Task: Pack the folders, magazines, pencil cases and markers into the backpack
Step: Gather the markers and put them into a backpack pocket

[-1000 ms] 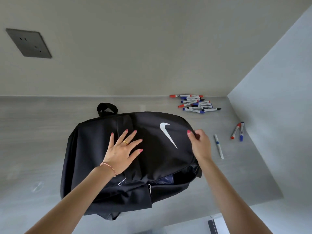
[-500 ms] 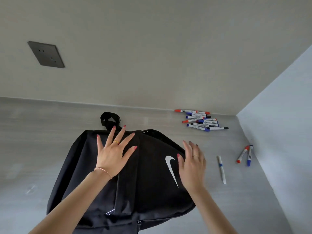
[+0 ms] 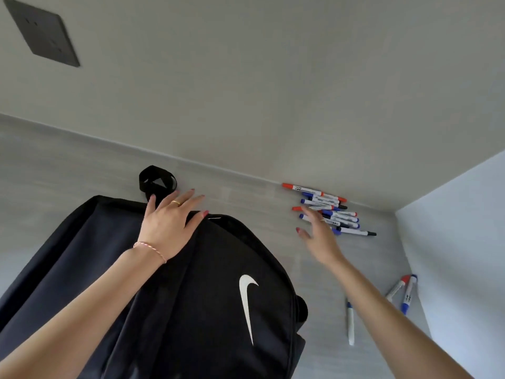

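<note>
Dark wall plate (image 3: 41, 32) top left on the beige wall, well apart from everything else. Black backpack (image 3: 164, 296) lies flat on the grey table (image 3: 54, 173), filling the lower left and centre, white swoosh logo (image 3: 247, 305) facing up; its carry loop (image 3: 157, 180) sticks out at the far end onto the table. Left hand (image 3: 166, 228) rests palm-down on the backpack's far edge, fingers straight and spread, tips reaching just past the edge, gripping nothing; gold ring on one finger, thin bracelet (image 3: 150, 250) at the wrist. Right of the bag, right hand (image 3: 318, 236) is stretched out over the table with fingers extended and loosely spread, holding nothing; its fingertips sit at the near edge of the marker pile (image 3: 330, 212), contact cannot be told because of blur. The pile is a loose cluster of white markers with red, blue and black caps, lying close to the back wall. Nearer the person, single white marker (image 3: 350, 324) with a blue band lies alone just right of the backpack, partly beside the right forearm. Far right, two markers (image 3: 404, 292), one red-capped and one blue-capped, lie together against the side wall (image 3: 464, 242).
</note>
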